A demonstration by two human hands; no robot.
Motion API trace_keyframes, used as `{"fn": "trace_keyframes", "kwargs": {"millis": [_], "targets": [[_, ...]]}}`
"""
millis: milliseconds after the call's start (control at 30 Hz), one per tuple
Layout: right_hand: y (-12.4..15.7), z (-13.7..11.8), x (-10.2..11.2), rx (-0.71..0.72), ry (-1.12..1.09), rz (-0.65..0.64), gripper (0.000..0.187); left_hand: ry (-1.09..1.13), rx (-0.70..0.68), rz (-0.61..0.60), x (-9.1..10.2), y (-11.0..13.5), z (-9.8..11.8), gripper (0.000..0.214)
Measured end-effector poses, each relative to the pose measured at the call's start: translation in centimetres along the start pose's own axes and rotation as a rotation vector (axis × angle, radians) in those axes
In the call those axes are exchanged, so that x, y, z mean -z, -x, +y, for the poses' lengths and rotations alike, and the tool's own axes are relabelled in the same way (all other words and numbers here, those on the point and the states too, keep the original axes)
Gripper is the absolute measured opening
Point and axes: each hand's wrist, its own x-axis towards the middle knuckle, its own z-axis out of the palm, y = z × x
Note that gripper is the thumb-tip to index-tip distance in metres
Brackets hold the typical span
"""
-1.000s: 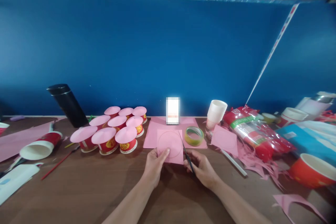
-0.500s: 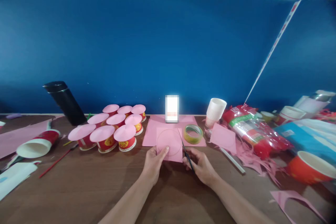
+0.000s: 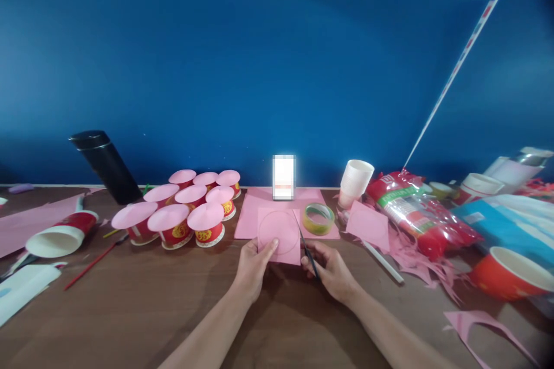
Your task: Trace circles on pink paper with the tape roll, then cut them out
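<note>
My left hand [image 3: 255, 259] pinches the lower left of a square of pink paper [image 3: 280, 230], thumb on top. A circle is drawn on that square. In my right hand [image 3: 328, 268] is a pair of dark scissors [image 3: 310, 256], their blades pointing up along the paper's right edge. Whether the blades have cut into it I cannot tell. Behind the square lies a larger pink sheet [image 3: 251, 213], with a roll of tape [image 3: 318, 219] on its right part.
Several red cups topped with pink discs [image 3: 168, 218] stand on the left, near a black bottle [image 3: 104, 164] and a tipped cup [image 3: 60, 236]. To the right are stacked white cups [image 3: 355, 181], a red plastic package [image 3: 419, 213], pink scraps [image 3: 426, 265] and an orange bowl [image 3: 511, 277].
Almost nothing differs. The whole view has shifted very slightly; both hands keep their hold on the paper and the scissors.
</note>
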Motion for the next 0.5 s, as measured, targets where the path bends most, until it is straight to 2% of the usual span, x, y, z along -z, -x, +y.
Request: {"fn": "trace_keyframes", "kwargs": {"millis": [267, 500], "targets": [[0.11, -0.03, 0.07, -0.019, 0.007, 0.002, 0.034, -0.001, 0.005, 0.021, 0.00, 0.00, 0.02, 0.030], [0.15, 0.06, 0.03, -0.021, -0.006, -0.001, 0.032, 0.026, 0.006, -0.007, -0.12, 0.08, 0.24, 0.028]]}}
